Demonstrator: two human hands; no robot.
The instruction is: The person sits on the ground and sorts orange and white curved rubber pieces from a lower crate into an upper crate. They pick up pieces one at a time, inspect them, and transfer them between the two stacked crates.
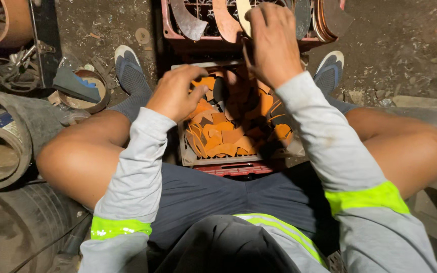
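Observation:
A grey crate full of curved orange-brown cut pieces sits between my knees. My left hand reaches down into its near-left part, fingers bent among the pieces; whether it grips one is hidden. My right hand is raised over the far edge, fingers closed on a thin curved brown piece held upright. Beyond stands a red crate holding larger curved pieces on edge.
My shoes rest on the dirty floor either side of the crates. Large rolled rubber or tyre rings lie at the left, with a small ring and a grey-blue wedge. A beam lies at the right.

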